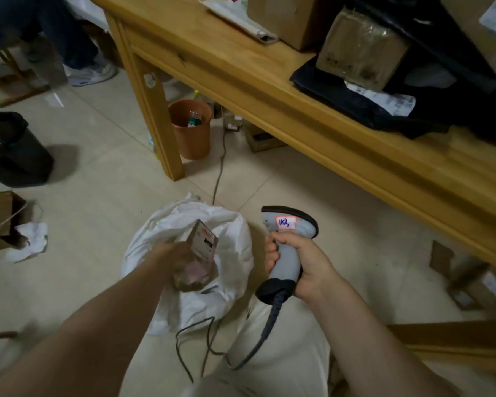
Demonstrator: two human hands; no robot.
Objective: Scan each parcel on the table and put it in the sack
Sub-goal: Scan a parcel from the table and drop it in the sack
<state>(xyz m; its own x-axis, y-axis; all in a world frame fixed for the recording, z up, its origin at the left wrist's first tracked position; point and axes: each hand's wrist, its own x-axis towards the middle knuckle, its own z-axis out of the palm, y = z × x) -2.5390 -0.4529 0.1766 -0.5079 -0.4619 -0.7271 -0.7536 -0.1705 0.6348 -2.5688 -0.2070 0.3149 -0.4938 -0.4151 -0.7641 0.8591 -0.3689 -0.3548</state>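
left hand [171,257]: bare, blurred | right hand [297,263]: bare, forearm bare behind fingers [270,253] | trousers [272,356]: plain cream, beneath right fingers

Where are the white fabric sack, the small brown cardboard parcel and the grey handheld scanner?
white fabric sack [236,245]: head view, on its right side.
small brown cardboard parcel [204,239]: head view, on its labelled face.
grey handheld scanner [287,260]: head view, on its handle.
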